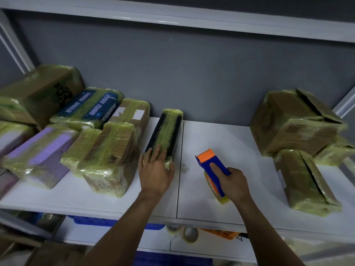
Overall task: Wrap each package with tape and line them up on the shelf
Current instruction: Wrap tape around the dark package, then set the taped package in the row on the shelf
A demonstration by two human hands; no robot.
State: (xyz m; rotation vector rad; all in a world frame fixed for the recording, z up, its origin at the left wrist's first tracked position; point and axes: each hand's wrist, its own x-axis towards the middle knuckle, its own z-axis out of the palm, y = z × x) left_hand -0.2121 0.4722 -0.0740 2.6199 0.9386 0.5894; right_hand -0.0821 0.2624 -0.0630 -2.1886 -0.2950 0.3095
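A long black package (166,129) wrapped in yellowish tape lies on the white shelf (221,139), its length running away from me. My left hand (156,170) rests on its near end with straight fingers. To the right, my right hand (233,184) grips a blue and orange tape dispenser (212,166) with a yellow tape roll under it, standing on the shelf. Taped packages (107,156) are lined up on the left. Cardboard packages (294,121) wrapped in tape, some with flaps gaping, sit on the right.
The shelf above (192,18) overhangs the work space, with a grey wall behind. A seam (181,169) splits the shelf board. Below the shelf edge lie tape rolls (190,234), blue crates (92,220) and cardboard boxes (55,254).
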